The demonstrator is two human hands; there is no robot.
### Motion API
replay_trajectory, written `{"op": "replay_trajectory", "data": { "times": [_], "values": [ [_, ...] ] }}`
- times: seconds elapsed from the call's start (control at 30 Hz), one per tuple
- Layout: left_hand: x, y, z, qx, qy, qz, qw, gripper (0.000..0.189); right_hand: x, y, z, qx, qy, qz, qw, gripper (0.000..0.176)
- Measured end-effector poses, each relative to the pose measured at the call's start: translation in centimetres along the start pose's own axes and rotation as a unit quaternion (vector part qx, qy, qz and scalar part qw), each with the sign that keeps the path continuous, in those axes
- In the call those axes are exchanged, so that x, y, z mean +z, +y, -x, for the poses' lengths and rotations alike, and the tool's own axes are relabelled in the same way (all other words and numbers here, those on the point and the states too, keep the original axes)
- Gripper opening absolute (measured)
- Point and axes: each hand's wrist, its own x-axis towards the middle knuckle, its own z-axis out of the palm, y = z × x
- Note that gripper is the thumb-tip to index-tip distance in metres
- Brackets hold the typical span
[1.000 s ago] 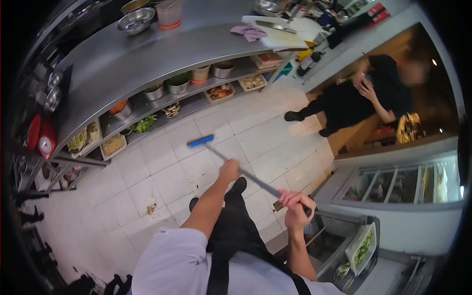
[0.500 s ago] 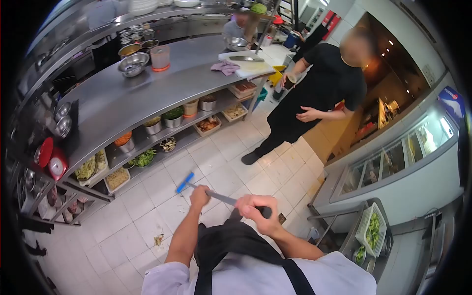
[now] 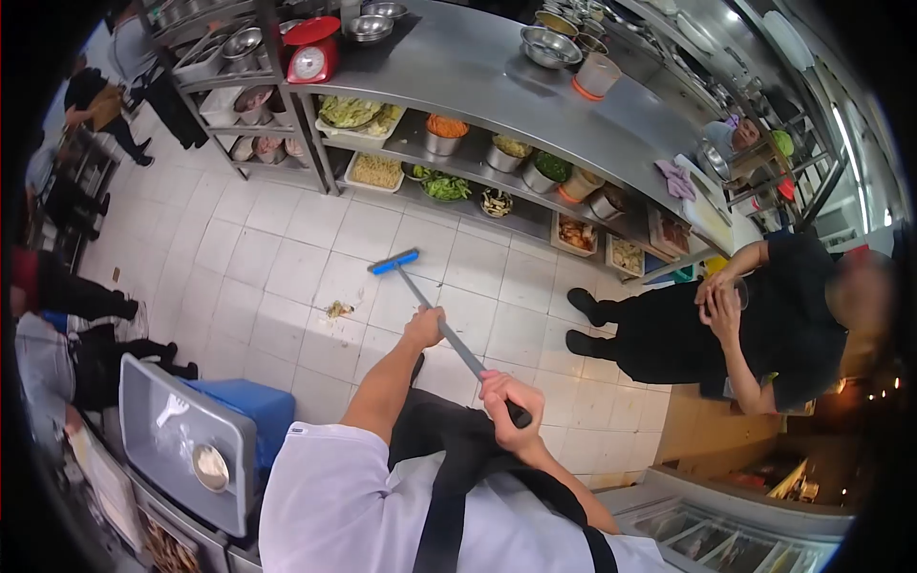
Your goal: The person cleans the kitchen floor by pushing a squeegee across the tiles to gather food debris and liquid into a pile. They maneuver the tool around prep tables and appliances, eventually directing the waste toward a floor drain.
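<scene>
A broom with a blue head (image 3: pixel 394 262) and a grey handle (image 3: pixel 461 351) slants across the middle of the head view. My left hand (image 3: pixel 426 327) is closed around the handle about midway. Nearer my body, my right hand (image 3: pixel 512 409) grips it just short of the black end. The blue head is down at the tiled floor (image 3: pixel 315 253); whether its underside is bristle or rubber I cannot make out. Left of the handle, a small heap of food scraps (image 3: pixel 338 309) lies on the tiles, apart from the head.
A steel counter (image 3: pixel 458 57) with food containers on its lower shelf runs along the far side; a red scale (image 3: pixel 311 51) stands on it. A co-worker in black (image 3: pixel 707 334) stands at right. Near me at left is a grey bin (image 3: pixel 181 430). More people are at far left.
My view has turned left, bringing the grey bin and more people into sight. The broom, still in both hands, has its head nearer the scraps. The co-worker's hands have come together around a cup.
</scene>
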Motion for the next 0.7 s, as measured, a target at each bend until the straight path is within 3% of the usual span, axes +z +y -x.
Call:
{"op": "replay_trajectory", "data": {
  "times": [0.1,0.2,0.3,0.4,0.5,0.7],
  "values": [
    [4.7,1.0,3.8,-0.018,-0.02,0.021,0.999,0.029,-4.5,-4.2,2.7,0.025,-0.048,0.002,0.999,0.022],
    [11.1,2.7,7.7,0.022,-0.026,-0.003,0.999,0.027,-9.6,-7.3,6.9,0.05,-0.081,-0.001,0.995,0.022],
    [13.7,7.2,11.7,0.008,-0.006,-0.025,1.0,0.023,-14.0,-8.0,10.8,0.046,-0.091,-0.004,0.995,0.023],
    [13.7,11.3,14.1,0.016,-0.002,-0.066,0.998,0.019,-17.1,-9.7,12.4,-0.029,-0.116,-0.042,0.992,0.026],
    [14.0,14.5,14.9,0.052,0.018,-0.07,0.996,0.021,-19.1,-11.1,12.5,-0.189,-0.122,-0.077,0.971,0.028],
    [14.7,20.3,12.5,0.047,0.166,0.034,0.984,0.024,-19.9,-4.8,12.2,-0.209,-0.061,-0.116,0.969,0.026]
  ]
}}
